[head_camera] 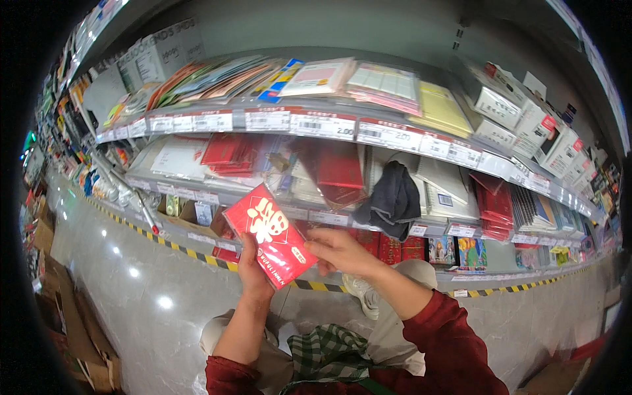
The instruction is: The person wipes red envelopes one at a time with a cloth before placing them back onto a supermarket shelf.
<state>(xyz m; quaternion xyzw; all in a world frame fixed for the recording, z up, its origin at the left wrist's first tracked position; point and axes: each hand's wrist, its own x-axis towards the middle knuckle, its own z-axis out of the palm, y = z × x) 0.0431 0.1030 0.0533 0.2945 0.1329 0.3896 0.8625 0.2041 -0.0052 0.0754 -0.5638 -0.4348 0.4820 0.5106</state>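
A red packet in clear plastic wrap [269, 232], printed with large pale characters, is tilted in front of the shelves. My left hand [254, 266] grips its lower left edge, the thumb lying on the front. At its right edge, my right hand [340, 251] pinches the wrap or packet between thumb and fingers. Behind the packet, the middle shelf bears red packets [229, 154], a larger red packet in clear wrap [339, 170] and white spiral notebooks [447, 197]. A dark grey cloth [395, 197] hangs over that shelf's front edge.
The upper shelf [321, 103] holds wrapped paper goods, yellow pads [441, 106] and white boxes [498, 103]. Red packets [390, 247] lie on the bottom shelf. Black-and-yellow tape [316, 285] runs along the floor. Cardboard boxes [74, 316] stand at the left, and a metal pole [121, 185] leans near the shelf end.
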